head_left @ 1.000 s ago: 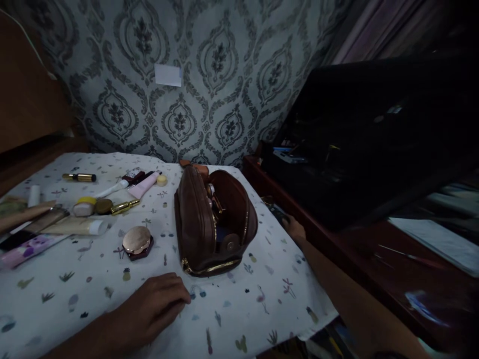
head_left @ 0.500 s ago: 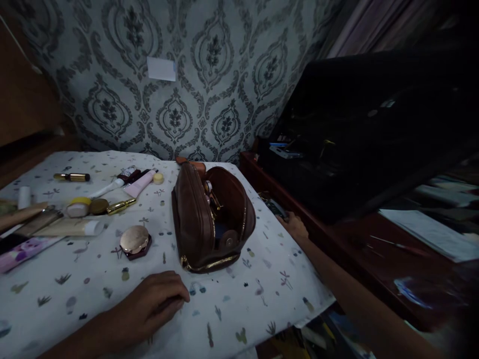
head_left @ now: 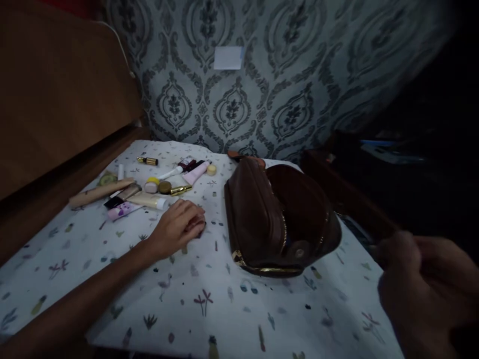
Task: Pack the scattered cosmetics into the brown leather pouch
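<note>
My left hand (head_left: 178, 227) reaches over the white patterned cloth (head_left: 209, 309) and lies curled on the round compact, of which only a dark red edge (head_left: 201, 230) shows. Just to its right stands a brown leather pouch (head_left: 262, 219), unzipped, with a gold zip. Close to the camera at the lower right is my right hand (head_left: 426, 289), dark and blurred, so I cannot make out its fingers or anything in it.
Several cosmetics lie behind my left hand: a pink tube (head_left: 194, 174), a gold lipstick (head_left: 147, 160), a cream tube (head_left: 149, 200). A wooden board (head_left: 56, 99) rises on the left. Dark wooden furniture (head_left: 352, 199) borders the right side. Patterned wallpaper stands behind.
My view swung left. My left hand moved forward from the near cloth onto the compact. My right hand pulled back from the table's right edge toward the camera.
</note>
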Available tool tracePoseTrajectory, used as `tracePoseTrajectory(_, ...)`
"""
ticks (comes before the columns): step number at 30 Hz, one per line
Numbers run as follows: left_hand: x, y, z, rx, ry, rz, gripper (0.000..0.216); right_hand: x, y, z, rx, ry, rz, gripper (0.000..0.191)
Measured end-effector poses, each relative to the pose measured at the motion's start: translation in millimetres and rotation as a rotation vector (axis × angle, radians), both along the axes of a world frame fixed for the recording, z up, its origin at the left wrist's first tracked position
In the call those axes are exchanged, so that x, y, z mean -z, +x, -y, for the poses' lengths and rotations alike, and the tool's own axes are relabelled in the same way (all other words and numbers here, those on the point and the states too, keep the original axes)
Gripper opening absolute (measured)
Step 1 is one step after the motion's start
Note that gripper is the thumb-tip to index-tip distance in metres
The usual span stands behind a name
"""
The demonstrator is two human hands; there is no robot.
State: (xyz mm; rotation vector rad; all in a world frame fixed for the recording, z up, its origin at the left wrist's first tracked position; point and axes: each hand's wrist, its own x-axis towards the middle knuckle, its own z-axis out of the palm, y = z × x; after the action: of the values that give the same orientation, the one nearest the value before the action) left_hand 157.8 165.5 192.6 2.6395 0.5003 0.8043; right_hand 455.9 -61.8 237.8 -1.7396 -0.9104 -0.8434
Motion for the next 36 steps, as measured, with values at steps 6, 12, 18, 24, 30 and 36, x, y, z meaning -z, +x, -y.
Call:
tracePoseTrajectory(6,14.2,-8.9,-14.5,0.102,-0.224,-0.189,0.061,17.2,-108.0,-33.5,-0.885,-0.378,0.094,0.01)
tracePoseTrajectory(12,16.9,-6.3,-19.8,0.075,-0.511,0.061,0.055,67.3,-158.8,-111.1,-0.934,-0.213,-1.093,0.046)
tracePoseTrajectory(18,15.9,-1.6,-7.7,0.025,-0.404,0.148,0.066,79.8,-175.6,-159.5,-1.244,0.009,-2.062,0.042)
tracePoseTrajectory(24,15.9,-4.3,-4.0,0.13,0.29,0.006,0.073,77.8,-178.7,-152.1,-1.087,0.098,-2.147,0.047)
tracePoseTrajectory(30,14.0,-5.9,-3.5,0.057,0.547,-0.052,0.074,76.2,-184.0,-147.7,-1.064,0.101,-2.086,0.053)
tracePoseTrajectory(36,16.3,-6.0,0.2,0.01,0.562,-0.109,0.069,77.8,-189.2,-147.8,-1.07,0.13,-1.976,0.055)
